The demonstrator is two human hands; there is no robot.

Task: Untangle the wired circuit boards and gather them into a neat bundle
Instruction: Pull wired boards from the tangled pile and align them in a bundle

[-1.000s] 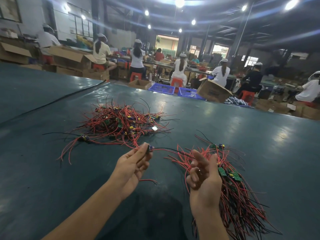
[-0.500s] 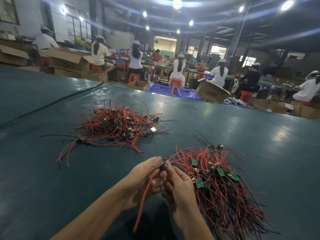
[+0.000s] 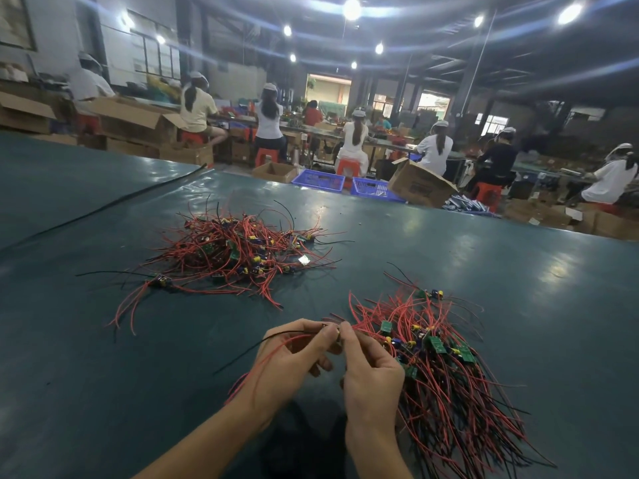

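Note:
A tangled pile (image 3: 238,252) of small circuit boards with red and black wires lies on the dark green table (image 3: 484,271), left of centre. A combed bundle (image 3: 439,361) of the same boards lies at the right, its wires running toward me. Both hands meet just left of that bundle. My left hand (image 3: 294,361) and my right hand (image 3: 371,371) pinch one small wired board (image 3: 333,329) between their fingertips. Its red and black wires trail down and left over my left hand.
A black cable (image 3: 103,209) runs across the table at the far left. Beyond the far edge stand cardboard boxes (image 3: 420,184) and blue crates (image 3: 320,178). Several people sit at benches with their backs to me.
My left hand brought a wired board from the tangled pile toward the bundle. My right hand rose to meet it, and both now pinch the board, slightly further from me than half a second ago.

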